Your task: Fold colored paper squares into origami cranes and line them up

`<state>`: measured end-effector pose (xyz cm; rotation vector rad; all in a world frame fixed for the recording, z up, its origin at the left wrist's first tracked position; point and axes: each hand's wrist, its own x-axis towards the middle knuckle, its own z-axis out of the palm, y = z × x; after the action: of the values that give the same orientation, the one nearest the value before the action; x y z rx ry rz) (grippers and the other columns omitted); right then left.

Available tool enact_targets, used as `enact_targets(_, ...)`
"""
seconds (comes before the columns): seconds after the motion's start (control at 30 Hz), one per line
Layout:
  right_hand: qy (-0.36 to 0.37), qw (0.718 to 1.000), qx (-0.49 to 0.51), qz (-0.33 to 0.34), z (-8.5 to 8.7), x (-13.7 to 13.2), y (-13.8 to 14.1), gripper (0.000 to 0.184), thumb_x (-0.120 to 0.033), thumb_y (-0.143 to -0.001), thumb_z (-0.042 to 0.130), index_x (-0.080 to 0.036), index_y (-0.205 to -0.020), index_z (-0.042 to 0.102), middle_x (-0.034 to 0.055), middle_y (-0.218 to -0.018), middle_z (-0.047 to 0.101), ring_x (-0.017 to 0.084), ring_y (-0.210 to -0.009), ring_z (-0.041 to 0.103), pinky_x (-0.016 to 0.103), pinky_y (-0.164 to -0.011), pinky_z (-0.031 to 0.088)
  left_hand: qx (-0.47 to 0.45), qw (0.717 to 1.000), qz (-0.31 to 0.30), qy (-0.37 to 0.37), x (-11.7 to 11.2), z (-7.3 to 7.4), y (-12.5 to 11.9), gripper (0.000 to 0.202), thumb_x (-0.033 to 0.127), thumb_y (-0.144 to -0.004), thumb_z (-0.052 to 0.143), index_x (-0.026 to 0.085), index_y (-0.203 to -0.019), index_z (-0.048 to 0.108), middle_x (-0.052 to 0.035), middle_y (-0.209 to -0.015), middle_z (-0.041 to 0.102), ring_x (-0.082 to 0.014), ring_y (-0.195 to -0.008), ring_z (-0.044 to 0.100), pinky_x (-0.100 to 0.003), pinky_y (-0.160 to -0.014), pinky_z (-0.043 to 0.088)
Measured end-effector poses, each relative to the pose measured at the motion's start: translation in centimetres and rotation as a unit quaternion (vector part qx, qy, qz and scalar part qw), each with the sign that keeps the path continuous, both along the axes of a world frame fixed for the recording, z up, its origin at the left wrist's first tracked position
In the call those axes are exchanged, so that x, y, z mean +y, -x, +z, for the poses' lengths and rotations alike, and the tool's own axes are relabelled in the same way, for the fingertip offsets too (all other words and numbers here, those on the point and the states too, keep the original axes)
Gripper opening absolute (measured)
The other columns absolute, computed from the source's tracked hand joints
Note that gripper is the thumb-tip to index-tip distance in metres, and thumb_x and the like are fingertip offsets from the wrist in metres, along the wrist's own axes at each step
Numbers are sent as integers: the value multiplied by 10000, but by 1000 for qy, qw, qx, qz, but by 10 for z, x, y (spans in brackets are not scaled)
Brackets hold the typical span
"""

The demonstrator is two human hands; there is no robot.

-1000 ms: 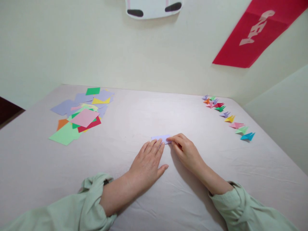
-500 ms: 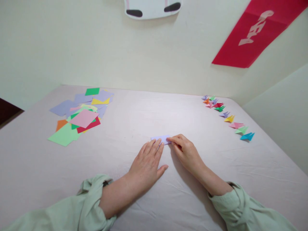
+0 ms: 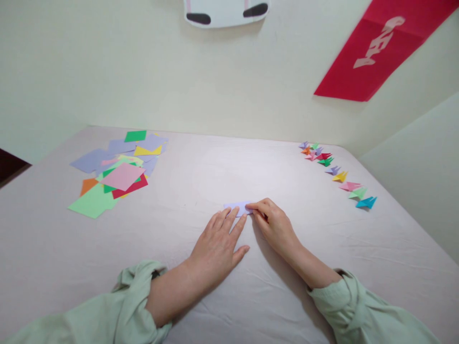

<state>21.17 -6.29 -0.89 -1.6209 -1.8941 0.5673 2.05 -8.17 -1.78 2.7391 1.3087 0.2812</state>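
Note:
A small folded strip of lavender paper lies flat on the cloth-covered table in front of me. My left hand rests palm down at its near left edge, fingers stretched and the fingertips pressing on the paper, thumb held apart. With index finger and thumb drawn together, my right hand grips the right end of the strip. Its fingertips hide that end, so I cannot tell whether the fold there is complete.
On the left lies a loose pile of coloured paper sheets. Several small folded paper figures run in a slanting row on the right. Behind the table stands a pale wall with a red banner and a white cut-out.
The fingers of my left hand have spread slightly on the paper. My right fingertips have shifted a little to the left along the strip.

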Motion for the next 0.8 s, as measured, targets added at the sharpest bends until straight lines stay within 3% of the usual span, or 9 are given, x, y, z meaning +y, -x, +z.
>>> enact_targets(0.8,-4,1000,4,-11,2,2,0,209,-141,-870,474,-224,-922,659,28,-872,627,163,-770,583,279,-709,443,4,1000,-2,7,1,3,-1,624,521,-910,458,199,-1439,384,-112,-1527,360,-290,-1387,345,-443,-1152,270)
